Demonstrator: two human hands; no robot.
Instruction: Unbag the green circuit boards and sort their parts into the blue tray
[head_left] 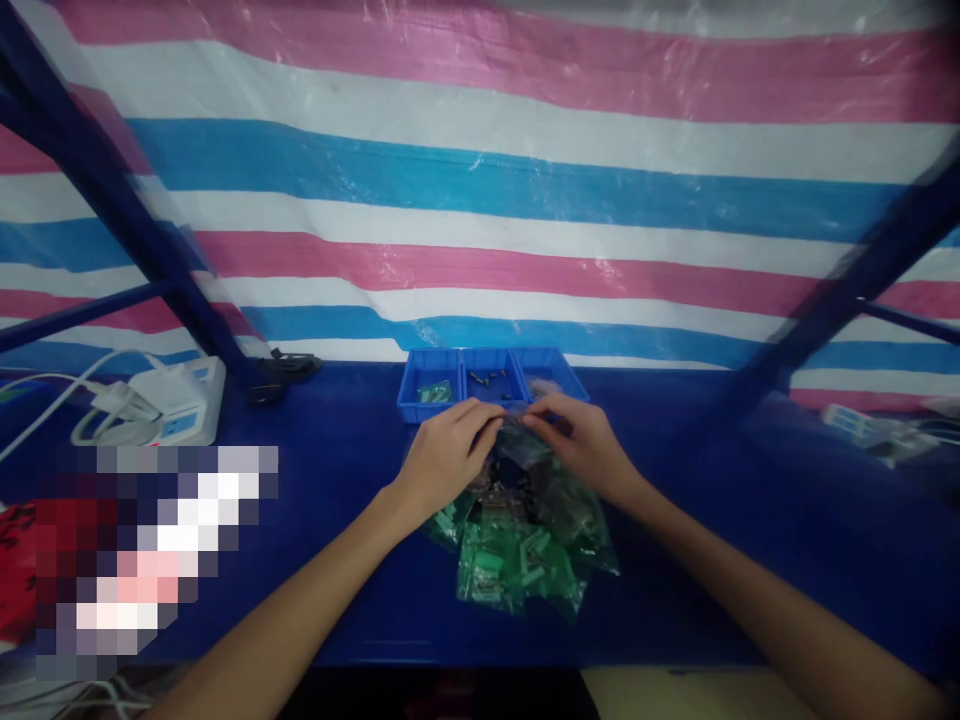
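My left hand (pixel 452 447) and my right hand (pixel 581 440) meet just in front of the blue trays, fingers pinched. Between the fingertips is the edge of a clear plastic bag (pixel 516 407); its contents are too blurred to make out. Below the hands lies a pile of small plastic bags. Nearest me, a green-tinted bag (pixel 487 570) and another green-tinted bag (pixel 551 570) hold pale green and metallic pieces. To the right of the pile, a clear bag (pixel 574 505) has greyish contents. Dark small parts (pixel 502 490) show in the middle, partly hidden by the left hand.
A blue three-part tray (pixel 429 411) at the back of the blue table (pixel 345 620) holds small bags, dark screw-like parts and clear plastic. At left are a white power strip (pixel 202 400) with cables and a blurred-out patch. More white plugs (pixel 877 430) lie right.
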